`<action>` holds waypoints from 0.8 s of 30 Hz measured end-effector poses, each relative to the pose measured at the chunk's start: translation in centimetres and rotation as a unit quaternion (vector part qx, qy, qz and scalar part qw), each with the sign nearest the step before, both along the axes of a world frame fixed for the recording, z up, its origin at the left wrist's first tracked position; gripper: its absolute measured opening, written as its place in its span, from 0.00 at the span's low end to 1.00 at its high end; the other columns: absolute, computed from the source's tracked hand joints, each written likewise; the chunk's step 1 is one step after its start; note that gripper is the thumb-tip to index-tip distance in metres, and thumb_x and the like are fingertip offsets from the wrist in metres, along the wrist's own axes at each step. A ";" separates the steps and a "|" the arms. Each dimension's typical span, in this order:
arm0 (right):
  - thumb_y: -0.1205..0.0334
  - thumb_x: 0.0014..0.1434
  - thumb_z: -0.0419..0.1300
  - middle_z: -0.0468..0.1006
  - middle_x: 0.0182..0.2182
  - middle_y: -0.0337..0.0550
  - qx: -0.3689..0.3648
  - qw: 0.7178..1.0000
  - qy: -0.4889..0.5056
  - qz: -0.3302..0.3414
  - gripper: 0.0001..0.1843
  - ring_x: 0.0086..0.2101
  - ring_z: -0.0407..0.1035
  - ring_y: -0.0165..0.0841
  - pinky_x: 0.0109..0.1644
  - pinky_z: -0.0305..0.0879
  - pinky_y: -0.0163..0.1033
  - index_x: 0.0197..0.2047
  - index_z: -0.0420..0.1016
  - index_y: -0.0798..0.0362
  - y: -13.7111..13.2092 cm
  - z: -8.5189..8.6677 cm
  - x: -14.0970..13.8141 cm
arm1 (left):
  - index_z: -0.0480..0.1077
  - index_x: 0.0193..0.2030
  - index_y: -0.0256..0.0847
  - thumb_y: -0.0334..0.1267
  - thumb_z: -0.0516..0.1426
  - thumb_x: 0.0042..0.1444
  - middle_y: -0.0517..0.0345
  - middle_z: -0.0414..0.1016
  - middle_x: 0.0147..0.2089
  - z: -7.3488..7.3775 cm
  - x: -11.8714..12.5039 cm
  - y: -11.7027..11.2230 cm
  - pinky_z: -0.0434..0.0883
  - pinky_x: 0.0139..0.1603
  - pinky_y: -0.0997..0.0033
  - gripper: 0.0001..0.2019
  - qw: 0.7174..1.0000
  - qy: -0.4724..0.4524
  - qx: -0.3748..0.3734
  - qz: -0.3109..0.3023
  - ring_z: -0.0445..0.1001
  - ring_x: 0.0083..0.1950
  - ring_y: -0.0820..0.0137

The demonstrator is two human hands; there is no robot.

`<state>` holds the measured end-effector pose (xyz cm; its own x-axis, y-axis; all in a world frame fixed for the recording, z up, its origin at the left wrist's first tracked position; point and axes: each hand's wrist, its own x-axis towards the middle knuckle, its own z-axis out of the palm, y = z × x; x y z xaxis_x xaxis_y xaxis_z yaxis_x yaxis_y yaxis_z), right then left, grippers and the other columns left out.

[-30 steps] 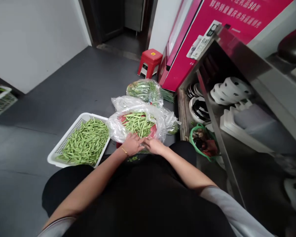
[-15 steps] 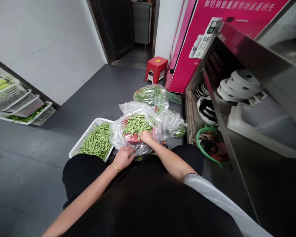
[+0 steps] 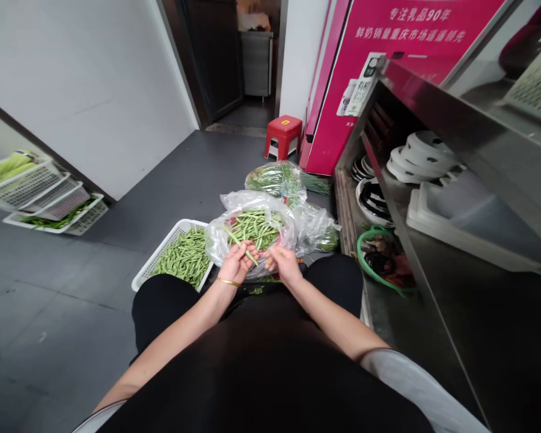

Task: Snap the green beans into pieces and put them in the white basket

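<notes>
My left hand, with a gold bracelet at the wrist, is closed on a green bean that slants across its fingers. Just to its right, my right hand has its fingers curled in a pinch; whatever lies between them is too small to make out. Both hands are over the near edge of a clear plastic bag, which lies open around a heap of green beans with some red showing beneath. Left of the bag, a white basket holds many more beans.
Behind the open bag lie bagged greens and another plastic bag. A red stool stands near the doorway. Stacked white baskets are at the left. A metal shelf and a green-rimmed basket border the right side.
My right hand has come out of the bean heap toward me. My left hand has risen from the bag's near edge and now holds a green bean. The view has shifted slightly.
</notes>
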<state>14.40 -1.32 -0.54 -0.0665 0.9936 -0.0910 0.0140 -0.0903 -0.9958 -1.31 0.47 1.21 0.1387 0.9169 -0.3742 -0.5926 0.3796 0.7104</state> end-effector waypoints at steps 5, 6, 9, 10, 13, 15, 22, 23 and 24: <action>0.35 0.51 0.55 0.76 0.25 0.43 -0.096 0.983 0.077 0.136 0.29 0.25 0.70 0.29 0.27 0.65 0.32 0.34 0.74 0.57 0.9 1.6 2.3 | 0.73 0.43 0.36 0.36 0.61 0.52 0.57 0.71 0.26 2.3 -0.6 -2.7 0.68 0.24 0.76 0.12 0.993 -0.007 0.034 -0.110 0.68 0.22 0.77; 0.36 0.50 0.56 0.76 0.25 0.42 -0.110 0.979 0.067 0.160 0.29 0.24 0.70 0.27 0.25 0.63 0.30 0.34 0.74 0.57 1.2 2.2 2.5 | 0.73 0.44 0.35 0.36 0.60 0.52 0.59 0.69 0.24 2.6 -0.7 -3.2 0.63 0.20 0.79 0.13 0.989 -0.004 0.030 -0.142 0.62 0.19 0.80; 0.40 0.49 0.60 0.71 0.19 0.35 -0.098 0.979 0.107 0.140 0.27 0.16 0.60 0.22 0.17 0.54 0.27 0.37 0.73 0.57 2.4 4.1 2.2 | 0.74 0.42 0.32 0.36 0.58 0.52 0.60 0.63 0.23 3.3 -0.8 -4.2 0.50 0.14 0.82 0.12 0.974 0.000 -0.001 -0.225 0.50 0.16 0.83; 0.42 0.48 0.62 0.68 0.16 0.32 -0.086 0.979 0.134 0.126 0.25 0.14 0.57 0.20 0.16 0.51 0.27 0.36 0.73 0.58 2.9 4.7 2.0 | 0.75 0.40 0.31 0.35 0.57 0.51 0.60 0.62 0.23 3.5 -0.9 -4.3 0.48 0.14 0.82 0.12 0.970 0.000 -0.010 -0.241 0.49 0.16 0.84; 0.47 0.43 0.67 0.64 0.13 0.30 -0.071 0.978 0.185 0.063 0.21 0.13 0.55 0.20 0.14 0.50 0.27 0.29 0.71 0.58 4.0 5.6 1.2 | 0.74 0.36 0.28 0.34 0.55 0.49 0.58 0.62 0.24 3.9 -0.9 -4.1 0.47 0.14 0.83 0.11 0.968 0.008 -0.017 -0.248 0.48 0.17 0.84; 0.48 0.42 0.68 0.65 0.14 0.31 -0.091 0.975 0.200 0.037 0.21 0.13 0.58 0.21 0.15 0.53 0.27 0.27 0.69 0.57 4.3 5.1 1.1 | 0.73 0.35 0.28 0.34 0.56 0.49 0.58 0.62 0.24 3.9 -0.9 -3.6 0.47 0.14 0.84 0.10 0.969 0.014 -0.020 -0.246 0.49 0.17 0.85; 0.45 0.45 0.66 0.65 0.13 0.31 -0.150 0.955 0.249 0.064 0.22 0.13 0.58 0.22 0.14 0.55 0.28 0.28 0.70 0.57 5.6 2.7 2.8 | 0.69 0.41 0.34 0.43 0.54 0.56 0.62 0.62 0.22 3.2 0.3 -1.7 0.43 0.12 0.84 0.14 0.945 -0.005 -0.042 -0.325 0.46 0.15 0.83; 0.45 0.46 0.65 0.65 0.13 0.31 -0.151 0.956 0.242 0.066 0.22 0.13 0.58 0.22 0.14 0.55 0.28 0.28 0.69 0.57 5.8 2.8 2.9 | 0.69 0.41 0.35 0.44 0.55 0.56 0.63 0.61 0.20 3.1 0.6 -1.4 0.42 0.12 0.84 0.13 0.947 0.003 -0.035 -0.319 0.46 0.14 0.83; 0.45 0.46 0.65 0.66 0.14 0.32 -0.147 0.961 0.226 0.056 0.21 0.13 0.59 0.22 0.15 0.56 0.29 0.28 0.69 0.56 5.8 3.0 2.8 | 0.68 0.39 0.36 0.45 0.56 0.56 0.65 0.58 0.19 3.1 0.9 -1.1 0.42 0.12 0.84 0.13 0.954 0.010 -0.031 -0.300 0.46 0.14 0.83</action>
<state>17.18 4.53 2.47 -0.2711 0.9135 -0.3032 -0.3885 -0.3921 -0.8339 -0.41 -0.63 4.28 0.6226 0.6518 -0.4329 -0.2424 0.6867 0.6853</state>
